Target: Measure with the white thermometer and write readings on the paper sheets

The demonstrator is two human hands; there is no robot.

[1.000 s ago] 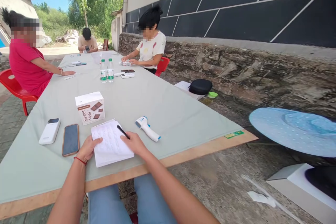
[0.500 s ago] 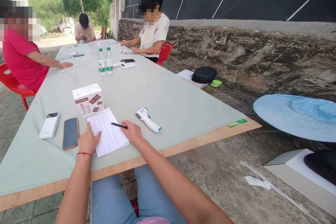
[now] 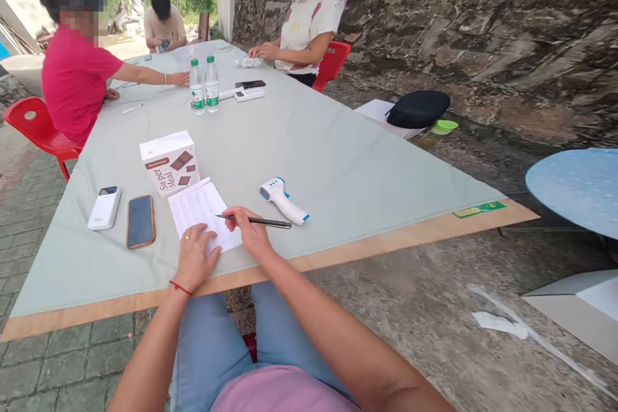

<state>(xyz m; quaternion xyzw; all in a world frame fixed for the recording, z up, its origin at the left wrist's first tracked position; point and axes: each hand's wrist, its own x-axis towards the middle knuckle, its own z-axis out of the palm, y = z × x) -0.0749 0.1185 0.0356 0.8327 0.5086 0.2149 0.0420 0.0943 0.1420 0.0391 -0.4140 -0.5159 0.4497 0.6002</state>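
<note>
My right hand (image 3: 248, 232) is closed around a black pen (image 3: 270, 223), its tip pointing left over a notepad (image 3: 200, 203) covered in small handwriting. Spread across the lower left part of the page lies my left hand (image 3: 197, 254), fingers apart, wearing a ring and a red wrist string. Behind the notepad stands a white box with brown chocolate pictures (image 3: 170, 164). A white and blue infrared thermometer (image 3: 284, 201) rests right of my right hand. Left of the notepad are a phone in a brown case (image 3: 141, 222) and a white power bank (image 3: 104, 208).
Two water bottles (image 3: 205, 91) stand farther up the table (image 3: 338, 161), beside a white device (image 3: 250, 94) and a dark phone (image 3: 250, 84). Three people sit around the far part. To the right are a black case (image 3: 419, 109) and a blue dotted hat (image 3: 579, 183).
My left hand has slid down and right on the page. The pen has turned in my right hand, its back end now pointing right. The person in pink has stretched an arm across the table.
</note>
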